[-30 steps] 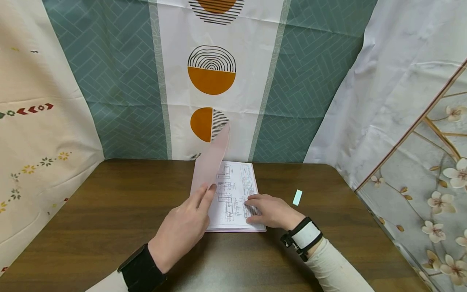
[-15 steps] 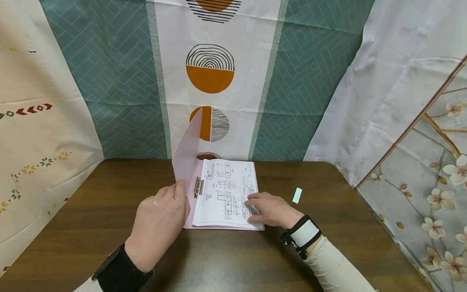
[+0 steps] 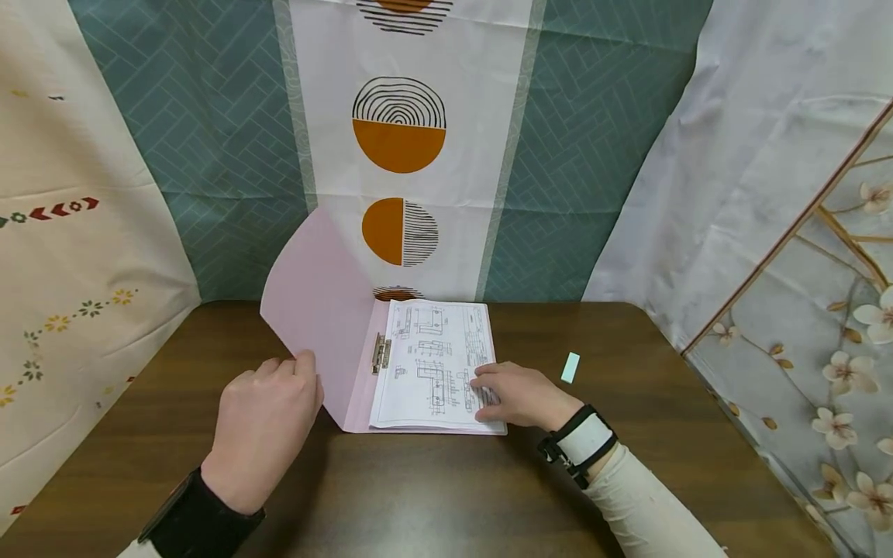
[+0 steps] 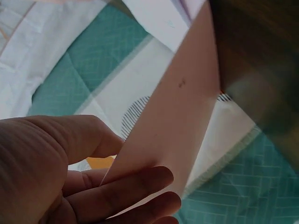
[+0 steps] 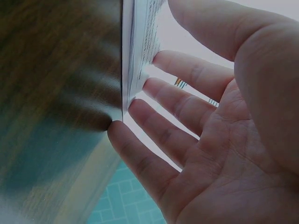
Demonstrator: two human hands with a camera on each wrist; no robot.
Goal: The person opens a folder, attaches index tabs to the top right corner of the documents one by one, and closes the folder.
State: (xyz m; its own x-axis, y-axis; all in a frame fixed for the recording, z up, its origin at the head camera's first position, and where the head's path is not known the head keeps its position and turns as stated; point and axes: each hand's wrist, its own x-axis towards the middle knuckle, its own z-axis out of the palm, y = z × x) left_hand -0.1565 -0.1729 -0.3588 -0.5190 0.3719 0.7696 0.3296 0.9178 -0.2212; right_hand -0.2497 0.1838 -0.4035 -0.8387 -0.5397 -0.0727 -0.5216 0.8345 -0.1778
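A pink folder (image 3: 324, 318) lies on the table with its cover raised and leaning to the left. My left hand (image 3: 261, 426) pinches the cover's outer edge. In the left wrist view the thumb (image 4: 93, 137) and fingers stand on either side of the pink cover (image 4: 173, 102). Inside the folder, a stack of drawing sheets (image 3: 425, 387) sits beside a metal clip (image 3: 380, 354). My right hand (image 3: 526, 397) rests on the stack's right edge. In the right wrist view its fingers (image 5: 163, 133) are spread, their tips touching the paper edge and the tabletop.
On the brown table (image 3: 446, 496), a small pale green strip (image 3: 570, 367) lies right of the folder. A patterned curtain (image 3: 446, 155) hangs behind the table's far edge, with printed cloths on both sides.
My left hand has moved left, swinging the folder's cover away from the sheets and uncovering the clip. The right hand has stayed at the right edge of the sheets.
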